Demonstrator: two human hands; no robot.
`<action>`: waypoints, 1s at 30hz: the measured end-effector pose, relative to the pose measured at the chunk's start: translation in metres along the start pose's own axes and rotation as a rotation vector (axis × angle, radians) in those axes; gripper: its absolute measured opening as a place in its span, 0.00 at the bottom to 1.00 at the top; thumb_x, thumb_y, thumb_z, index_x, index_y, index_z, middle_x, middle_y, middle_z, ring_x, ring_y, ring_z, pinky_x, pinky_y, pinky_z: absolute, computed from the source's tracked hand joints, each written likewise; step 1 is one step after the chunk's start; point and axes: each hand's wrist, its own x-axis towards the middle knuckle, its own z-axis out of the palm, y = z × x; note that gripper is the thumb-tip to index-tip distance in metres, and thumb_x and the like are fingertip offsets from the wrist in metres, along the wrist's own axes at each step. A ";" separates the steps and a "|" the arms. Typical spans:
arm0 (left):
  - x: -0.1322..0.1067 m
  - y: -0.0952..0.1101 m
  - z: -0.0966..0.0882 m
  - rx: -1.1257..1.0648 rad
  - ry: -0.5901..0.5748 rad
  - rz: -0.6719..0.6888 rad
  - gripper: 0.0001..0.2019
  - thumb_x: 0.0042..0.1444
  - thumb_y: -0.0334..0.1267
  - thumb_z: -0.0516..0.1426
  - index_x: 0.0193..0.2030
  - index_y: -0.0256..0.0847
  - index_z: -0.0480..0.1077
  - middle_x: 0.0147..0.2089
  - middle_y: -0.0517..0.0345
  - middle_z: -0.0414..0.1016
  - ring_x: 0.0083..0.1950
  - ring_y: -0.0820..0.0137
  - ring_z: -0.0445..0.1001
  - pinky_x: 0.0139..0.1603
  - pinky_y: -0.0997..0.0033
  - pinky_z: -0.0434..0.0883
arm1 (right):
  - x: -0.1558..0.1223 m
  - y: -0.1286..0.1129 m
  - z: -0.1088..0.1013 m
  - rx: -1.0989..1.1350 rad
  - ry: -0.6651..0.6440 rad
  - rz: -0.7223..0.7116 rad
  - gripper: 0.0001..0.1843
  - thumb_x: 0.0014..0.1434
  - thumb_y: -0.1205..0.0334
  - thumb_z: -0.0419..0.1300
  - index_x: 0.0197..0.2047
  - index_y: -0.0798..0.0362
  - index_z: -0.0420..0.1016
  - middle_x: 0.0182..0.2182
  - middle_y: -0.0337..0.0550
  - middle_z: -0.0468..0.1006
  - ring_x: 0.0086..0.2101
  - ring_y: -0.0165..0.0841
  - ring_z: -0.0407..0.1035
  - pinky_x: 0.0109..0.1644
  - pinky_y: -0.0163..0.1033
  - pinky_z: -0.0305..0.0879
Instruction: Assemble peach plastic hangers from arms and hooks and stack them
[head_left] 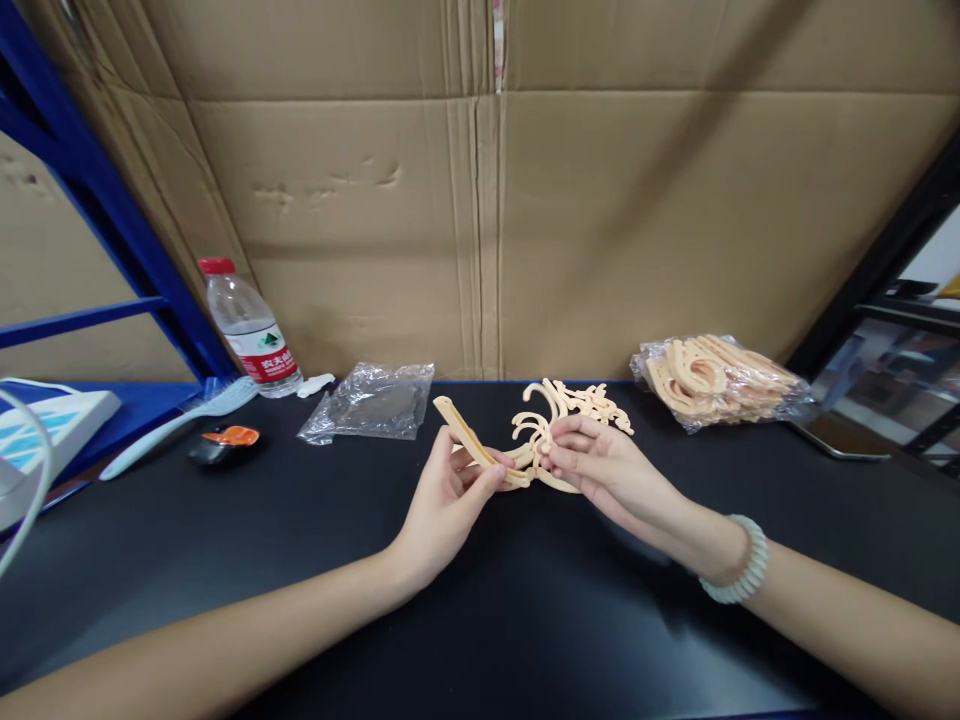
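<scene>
My left hand [448, 500] pinches a flat, beige plastic strip [465, 437] that sticks up and to the left from my fingers. My right hand [600, 462] grips a bunch of curved beige plastic hook pieces [534, 440], its fingers closed on them. The strip and the bunch meet between my two hands. More loose beige pieces [592, 403] lie on the black table [525, 620] just behind my right hand. A pale bead bracelet [742, 565] is on my right wrist.
A clear bag full of the same beige pieces [716, 380] lies at the back right, an empty clear bag [371, 402] at the back middle. A water bottle [251, 330], a pale brush [176, 425] and a small black-and-orange object [225, 443] are at the left. Cardboard [487, 200] walls the back.
</scene>
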 end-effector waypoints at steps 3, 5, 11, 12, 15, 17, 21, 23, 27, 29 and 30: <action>0.000 0.001 0.001 -0.003 0.007 0.039 0.17 0.54 0.36 0.64 0.42 0.42 0.58 0.37 0.61 0.77 0.42 0.70 0.79 0.47 0.65 0.76 | -0.003 0.001 0.003 -0.002 -0.002 0.030 0.27 0.48 0.67 0.72 0.52 0.48 0.71 0.31 0.36 0.77 0.34 0.27 0.72 0.45 0.36 0.67; -0.001 0.002 0.002 -0.001 0.018 0.050 0.17 0.54 0.35 0.64 0.42 0.42 0.58 0.37 0.61 0.77 0.42 0.70 0.79 0.46 0.66 0.76 | -0.004 0.002 0.004 -0.006 0.001 0.035 0.36 0.48 0.68 0.72 0.59 0.45 0.65 0.30 0.34 0.76 0.34 0.27 0.71 0.46 0.38 0.66; -0.002 -0.001 0.001 0.000 0.030 0.074 0.16 0.54 0.35 0.64 0.42 0.41 0.59 0.37 0.60 0.77 0.42 0.70 0.78 0.47 0.65 0.76 | -0.005 0.000 0.006 -0.114 -0.031 0.028 0.13 0.50 0.66 0.71 0.41 0.50 0.77 0.34 0.37 0.76 0.36 0.27 0.69 0.42 0.34 0.66; -0.003 -0.001 0.000 0.000 0.026 0.077 0.16 0.55 0.35 0.63 0.43 0.42 0.59 0.37 0.60 0.77 0.42 0.70 0.78 0.47 0.65 0.76 | -0.005 0.001 0.006 -0.141 -0.032 0.027 0.09 0.51 0.65 0.70 0.36 0.52 0.77 0.35 0.39 0.76 0.36 0.27 0.69 0.41 0.33 0.66; -0.002 -0.004 -0.001 0.005 0.013 0.077 0.15 0.56 0.34 0.62 0.42 0.42 0.59 0.39 0.59 0.77 0.43 0.69 0.78 0.48 0.65 0.75 | -0.006 0.003 0.008 -0.178 -0.040 0.037 0.08 0.51 0.63 0.71 0.34 0.53 0.78 0.39 0.41 0.77 0.39 0.30 0.70 0.40 0.33 0.68; -0.002 -0.005 -0.002 0.007 0.009 0.078 0.14 0.56 0.33 0.62 0.42 0.41 0.59 0.38 0.59 0.77 0.43 0.68 0.79 0.49 0.63 0.75 | -0.006 0.004 0.009 -0.166 -0.059 0.069 0.08 0.50 0.62 0.71 0.34 0.54 0.78 0.40 0.43 0.77 0.41 0.32 0.71 0.41 0.34 0.69; -0.003 -0.002 -0.001 0.049 -0.004 0.066 0.12 0.55 0.33 0.63 0.40 0.41 0.61 0.37 0.59 0.77 0.42 0.66 0.80 0.49 0.62 0.75 | -0.006 0.006 0.009 -0.131 -0.054 0.127 0.09 0.49 0.61 0.72 0.32 0.55 0.78 0.37 0.44 0.78 0.40 0.33 0.72 0.41 0.36 0.72; -0.004 0.001 -0.001 0.082 -0.015 0.066 0.10 0.55 0.33 0.63 0.38 0.41 0.63 0.37 0.59 0.77 0.42 0.66 0.80 0.48 0.63 0.75 | -0.007 0.005 0.009 -0.129 -0.049 0.137 0.10 0.48 0.62 0.72 0.32 0.55 0.79 0.36 0.44 0.78 0.39 0.33 0.73 0.41 0.37 0.72; -0.006 0.005 0.001 0.103 0.013 0.069 0.09 0.52 0.33 0.64 0.34 0.40 0.66 0.35 0.60 0.75 0.41 0.66 0.79 0.45 0.67 0.76 | -0.008 0.002 0.011 -0.115 -0.063 0.188 0.11 0.47 0.61 0.73 0.32 0.56 0.79 0.35 0.45 0.79 0.38 0.35 0.76 0.43 0.38 0.72; -0.007 0.007 0.002 0.115 0.025 0.072 0.08 0.52 0.33 0.65 0.33 0.40 0.68 0.35 0.60 0.74 0.40 0.66 0.79 0.43 0.68 0.76 | -0.009 0.001 0.011 -0.110 -0.077 0.214 0.12 0.47 0.61 0.73 0.32 0.57 0.79 0.36 0.47 0.80 0.39 0.37 0.76 0.44 0.39 0.72; -0.008 0.007 0.002 0.125 0.026 0.078 0.07 0.52 0.33 0.64 0.33 0.40 0.69 0.36 0.60 0.73 0.39 0.67 0.79 0.42 0.68 0.77 | -0.009 0.000 0.011 -0.108 -0.084 0.221 0.12 0.47 0.61 0.73 0.33 0.57 0.78 0.36 0.47 0.80 0.39 0.37 0.77 0.45 0.39 0.72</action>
